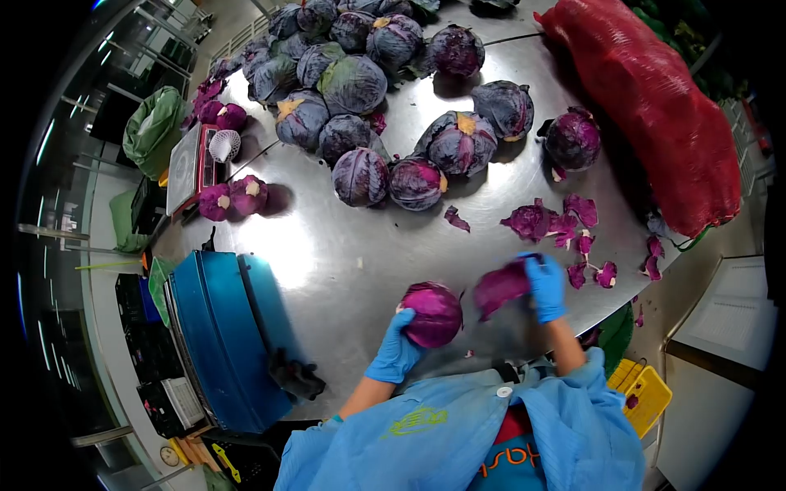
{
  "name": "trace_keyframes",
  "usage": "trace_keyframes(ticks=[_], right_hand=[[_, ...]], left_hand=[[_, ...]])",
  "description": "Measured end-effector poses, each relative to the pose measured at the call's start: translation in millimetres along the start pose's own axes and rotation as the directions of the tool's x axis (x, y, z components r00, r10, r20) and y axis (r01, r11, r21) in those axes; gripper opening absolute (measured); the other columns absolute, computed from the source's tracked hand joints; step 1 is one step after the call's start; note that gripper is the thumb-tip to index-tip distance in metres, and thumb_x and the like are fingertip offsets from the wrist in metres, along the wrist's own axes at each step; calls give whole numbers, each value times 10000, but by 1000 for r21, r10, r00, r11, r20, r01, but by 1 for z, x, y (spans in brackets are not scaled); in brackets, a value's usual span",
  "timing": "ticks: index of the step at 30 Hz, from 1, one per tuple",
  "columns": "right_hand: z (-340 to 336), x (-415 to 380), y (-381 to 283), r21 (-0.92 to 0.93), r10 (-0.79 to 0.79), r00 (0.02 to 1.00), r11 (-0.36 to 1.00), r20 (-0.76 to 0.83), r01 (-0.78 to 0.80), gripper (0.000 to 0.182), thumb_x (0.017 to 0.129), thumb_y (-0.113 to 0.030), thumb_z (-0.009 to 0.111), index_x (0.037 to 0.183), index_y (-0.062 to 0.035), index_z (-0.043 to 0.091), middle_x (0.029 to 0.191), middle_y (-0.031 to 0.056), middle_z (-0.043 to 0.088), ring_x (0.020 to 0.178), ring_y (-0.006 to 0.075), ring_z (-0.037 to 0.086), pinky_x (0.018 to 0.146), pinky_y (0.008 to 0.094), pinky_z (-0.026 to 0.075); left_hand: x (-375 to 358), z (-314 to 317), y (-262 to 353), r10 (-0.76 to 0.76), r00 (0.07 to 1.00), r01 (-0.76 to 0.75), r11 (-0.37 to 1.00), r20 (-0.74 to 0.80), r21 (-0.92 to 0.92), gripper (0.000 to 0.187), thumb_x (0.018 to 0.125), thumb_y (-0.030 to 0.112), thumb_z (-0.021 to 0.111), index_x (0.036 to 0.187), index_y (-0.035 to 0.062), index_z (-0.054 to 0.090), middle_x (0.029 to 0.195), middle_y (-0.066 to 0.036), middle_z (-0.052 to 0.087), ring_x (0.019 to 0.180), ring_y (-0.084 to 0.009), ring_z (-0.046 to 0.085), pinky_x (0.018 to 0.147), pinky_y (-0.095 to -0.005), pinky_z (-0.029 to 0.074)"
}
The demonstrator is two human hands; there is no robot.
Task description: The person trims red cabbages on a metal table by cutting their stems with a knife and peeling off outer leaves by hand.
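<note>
My left hand, in a blue glove, grips a peeled, glossy red cabbage low over the steel table. To its right, my gloved right hand is closed on a loose purple cabbage leaf, slightly blurred and apart from the head. Torn leaf pieces lie scattered on the table beyond my right hand. One small scrap rests nearer the middle. Several unpeeled red cabbages with dull outer leaves are grouped at the far side.
A full red mesh sack lies along the right edge. On the left stand a blue bin and a scale with small trimmed cabbages nearby. Below the table's right edge is a yellow crate.
</note>
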State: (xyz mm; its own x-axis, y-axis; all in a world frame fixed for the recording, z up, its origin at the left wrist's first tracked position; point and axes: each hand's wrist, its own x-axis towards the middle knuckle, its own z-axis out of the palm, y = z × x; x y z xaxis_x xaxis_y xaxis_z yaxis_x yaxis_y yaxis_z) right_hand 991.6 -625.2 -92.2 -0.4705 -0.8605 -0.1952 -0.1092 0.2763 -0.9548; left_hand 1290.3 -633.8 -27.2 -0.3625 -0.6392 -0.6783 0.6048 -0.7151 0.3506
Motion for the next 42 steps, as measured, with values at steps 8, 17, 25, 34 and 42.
trace_keyframes(ticks=[8,17,25,34,42], right_hand=[[-43,3,-34,-425,-383,916,854,-123,300,417,921,-110,624,1325,-65,532,1150,102,587,960,222,589,892,330,476],[18,26,13,595,204,977,793,-57,-131,435,889,-2,562,1322,-7,522,1147,70,566,801,104,572,636,246,515],[-54,-54,-4,-72,7,993,997,-117,-16,290,967,-205,593,1232,-86,602,832,38,621,618,121,556,543,289,479],[7,-95,-25,-532,-189,922,770,338,353,372,897,-444,627,746,-107,583,699,111,595,601,317,600,529,413,468],[6,-72,-22,-591,-172,872,674,458,443,405,912,-496,565,753,-128,624,687,123,625,649,322,644,538,433,503]], left_hand=[[7,-5,14,19,964,83,926,264,-369,964,711,538,746,1481,149,317,1453,-223,388,1283,-492,431,987,-686,427],[31,1,-7,399,901,-348,438,167,829,1085,577,272,929,1436,-14,333,1311,-193,491,1193,-290,521,1011,-399,452],[34,34,-34,325,764,-443,-363,557,819,1233,583,447,891,1484,-45,207,1403,-332,343,1276,-465,402,1048,-498,383],[50,53,-19,228,908,-270,-326,352,906,1223,537,468,895,1442,-79,281,1377,-300,404,1298,-455,404,1070,-491,369],[64,59,-6,210,902,-358,-127,378,925,864,559,437,890,1184,-21,507,1038,-215,629,957,-358,631,832,-440,518]])
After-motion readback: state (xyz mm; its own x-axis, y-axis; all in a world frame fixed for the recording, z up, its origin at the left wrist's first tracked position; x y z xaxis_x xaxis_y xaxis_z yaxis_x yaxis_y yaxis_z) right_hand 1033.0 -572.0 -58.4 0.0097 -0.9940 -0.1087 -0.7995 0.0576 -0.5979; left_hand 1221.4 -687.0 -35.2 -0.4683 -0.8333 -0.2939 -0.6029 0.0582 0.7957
